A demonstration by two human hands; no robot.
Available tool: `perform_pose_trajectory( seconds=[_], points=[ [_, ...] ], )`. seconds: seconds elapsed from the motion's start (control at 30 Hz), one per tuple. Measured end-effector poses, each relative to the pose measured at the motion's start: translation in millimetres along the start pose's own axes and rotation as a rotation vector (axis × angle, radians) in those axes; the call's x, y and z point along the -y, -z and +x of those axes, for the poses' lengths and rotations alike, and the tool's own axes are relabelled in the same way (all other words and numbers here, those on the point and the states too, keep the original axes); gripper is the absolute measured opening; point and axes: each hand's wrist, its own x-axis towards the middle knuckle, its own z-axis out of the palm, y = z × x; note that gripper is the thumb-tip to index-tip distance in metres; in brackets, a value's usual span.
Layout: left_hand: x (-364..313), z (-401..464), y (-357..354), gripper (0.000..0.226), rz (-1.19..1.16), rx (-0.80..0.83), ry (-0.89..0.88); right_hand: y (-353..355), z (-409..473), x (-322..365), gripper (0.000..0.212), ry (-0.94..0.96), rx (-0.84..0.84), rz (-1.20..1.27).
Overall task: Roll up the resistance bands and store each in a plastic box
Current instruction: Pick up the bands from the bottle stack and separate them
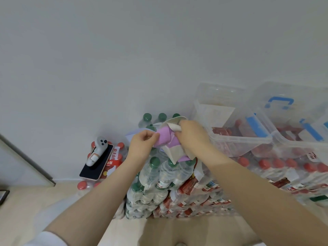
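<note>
While half hidden under both hands, lying bunched over shrink-wrapped green-capped water bottles (156,174): soft purple resistance band (165,138) and beige resistance band (174,150). Left hand (142,142) pinching purple edge; right hand (192,136) gripping beige fold. Standing alongside, cropped at right: clear plastic boxes (248,139), blue latches. Label writing blurring beyond reading.

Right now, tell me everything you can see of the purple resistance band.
The purple resistance band is a flat, matte strip that looks like thin rubber, partly folded, not yet a neat roll. It is held above the green-capped bottle pack. The left hand pinches its left end; the right hand covers its right part while also gripping a beige band lying against it. A purple end shows lower down, near the beige band's lower fold. Its full length is hidden.
</note>
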Motion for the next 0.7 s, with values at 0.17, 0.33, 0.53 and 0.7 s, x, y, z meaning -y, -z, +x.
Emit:
perform_pose_trajectory(
  seconds=[0.17,0.33,0.53,0.7],
  points=[
    [0.8,1.4,-6.8,0.016,-0.095,-0.047,-0.036,17.9,-11.2,2.1,0.024,0.022,-0.241,0.549],
    [1.1,-1.0,-14.1,0.018,-0.183,0.092,0.048,-8.3,-23.3,6.0,0.034,0.111,-0.084,0.428],
    [0.7,-3.9,-9.2,0.032,-0.202,-0.001,0.127,-29.3,-27.3,0.8,0.032,0.233,0.136,0.227],
    [15.4,-0.3,-2.6,0.01,0.116,-0.106,-0.034,-25.6,-16.6,-5.4,0.046,0.178,0.115,0.142]
  ],
)
